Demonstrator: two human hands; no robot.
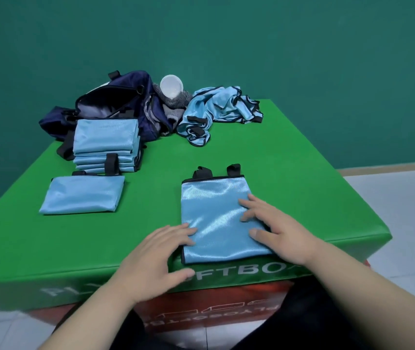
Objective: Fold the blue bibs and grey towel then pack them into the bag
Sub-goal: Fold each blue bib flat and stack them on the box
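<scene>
Furthest out to the left of the left hand, a single folded blue bib [82,194] lies flat on the green foam box [302,173]. Just beyond it stands a stack of folded bibs [105,145], with a black strap hanging down its near face. Behind the stack, far ahead of the left hand, the navy bag [115,102] lies slumped with its mouth gaping open. The left hand [156,258] rests at the near edge of the box, fingers spread and relaxed and gripping nothing. Its fingertips touch the left edge of the folded bib [219,218] between the two hands, and its thumb hangs over the front face of the box. Straight ahead of that hand, against the right side of the bag, the grey towel [173,104] sits crumpled, with a white plastic cup [171,85] tilted on top of it. The bib between the hands lies flat near the front edge, its two black tabs pointing away from the person. Well beyond it, just right of the towel, is a loose heap of unfolded bibs [224,109]. The right hand [277,231] lies palm down on the right side of the near bib, its fingers straight and spread and pressing the cloth flat. Under both forearms a red box [226,311] supports the green one.
</scene>
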